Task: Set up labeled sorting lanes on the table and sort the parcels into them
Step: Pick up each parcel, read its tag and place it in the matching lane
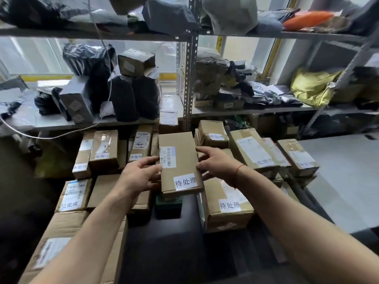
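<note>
The left hand [139, 175] and right hand [215, 162] grip the flat parcel [179, 162] by its long edges, label up for reading, above the boxes labelled 待处理 [227, 203].

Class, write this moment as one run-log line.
left hand holds box | right hand holds box | box labeled 待处理, held above other boxes

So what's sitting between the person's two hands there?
In the head view, a flat cardboard parcel with a barcode sticker and a white 待处理 label. The left hand and right hand hold its opposite long edges.
</note>
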`<state>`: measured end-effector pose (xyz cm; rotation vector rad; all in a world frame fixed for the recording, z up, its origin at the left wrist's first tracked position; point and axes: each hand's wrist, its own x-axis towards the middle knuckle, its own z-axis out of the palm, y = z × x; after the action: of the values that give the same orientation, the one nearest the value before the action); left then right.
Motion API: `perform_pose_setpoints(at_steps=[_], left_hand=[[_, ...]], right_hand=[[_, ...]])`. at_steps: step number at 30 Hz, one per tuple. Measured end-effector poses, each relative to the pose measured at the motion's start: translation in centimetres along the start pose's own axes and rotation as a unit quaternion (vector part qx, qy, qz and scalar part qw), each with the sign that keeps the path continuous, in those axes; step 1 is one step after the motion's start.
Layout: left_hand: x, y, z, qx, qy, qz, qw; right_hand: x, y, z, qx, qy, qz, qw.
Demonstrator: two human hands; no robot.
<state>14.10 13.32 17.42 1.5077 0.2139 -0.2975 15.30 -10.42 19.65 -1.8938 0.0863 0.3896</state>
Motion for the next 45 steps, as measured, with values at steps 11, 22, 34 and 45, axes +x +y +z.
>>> perform_pose_setpoints(at_steps=[11, 22, 34, 45], left_hand=[[4.6, 4.3, 11.3, 0.047, -0.003, 0.002, 0.999], [15.7, 8.0, 15.5, 0.083, -0.007, -0.013, 0.996], [19.5, 7.0, 16.3, 0.053, -0.010, -0.007, 0.999], [19.3, 6.2, 15.8, 0.036, 0.004, -0.010, 0.999]], right_hand=[[2.4, 1.5, -12.0, 0.049, 0.035, -0.005, 0.998], [11.6, 0.1, -17.3, 0.049, 0.091, 0.036, 0.994], [16.2, 2.1, -17.7, 0.006, 0.122, 0.046, 0.991], [16.2, 2.8, -16.8, -0.014, 0.113, 0.033, 0.993]])
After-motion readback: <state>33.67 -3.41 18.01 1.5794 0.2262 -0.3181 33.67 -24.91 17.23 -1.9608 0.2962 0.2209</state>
